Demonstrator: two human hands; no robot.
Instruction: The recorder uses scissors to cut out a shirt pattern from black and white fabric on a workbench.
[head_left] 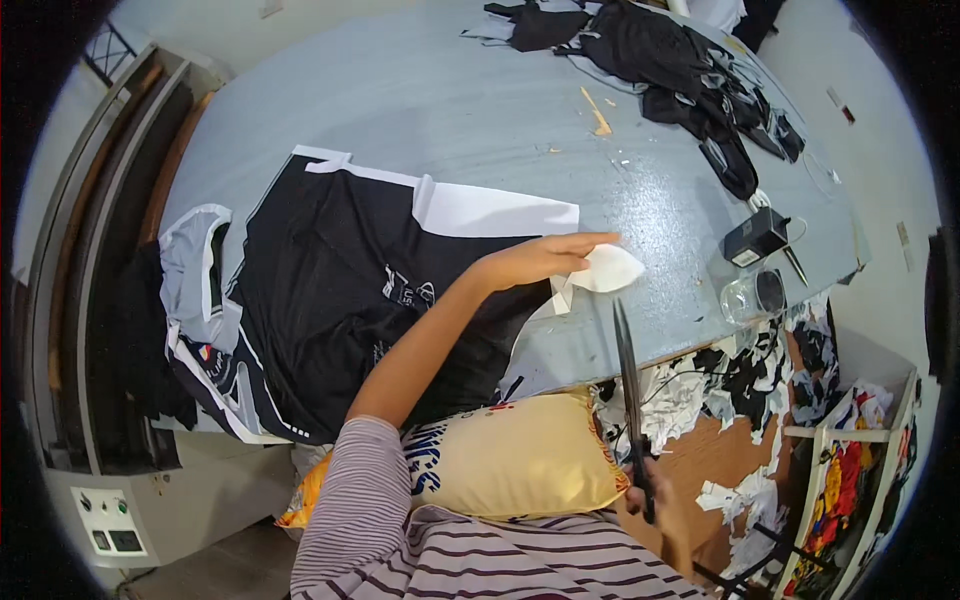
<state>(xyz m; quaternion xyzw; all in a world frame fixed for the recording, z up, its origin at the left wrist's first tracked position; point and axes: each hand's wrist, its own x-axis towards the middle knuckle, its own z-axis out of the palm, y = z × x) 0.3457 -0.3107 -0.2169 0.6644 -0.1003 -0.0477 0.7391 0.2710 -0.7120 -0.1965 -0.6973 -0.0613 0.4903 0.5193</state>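
A black garment piece (330, 260) with white strips along its upper edge lies spread on the grey-blue table. Across its right end reaches my left hand (530, 262), fingers stretched out flat. Partly under those fingers is a white rounded piece (612, 268), its tip pointing right. A long pair of scissors (628, 370) is in my right hand (662, 505), low at the right by the table's front edge. The blades point up toward the white piece and are apart from it. My right fingers wrap the handles and are partly hidden.
A yellow pillow (520, 455) lies against my lap. Black garments (660, 60) are heaped at the far right. Toward the right edge are a dark box (755, 237) and a glass jar (745, 298). Fabric scraps (670, 405) pile below; a shelf (860, 435) holds coloured cloth.
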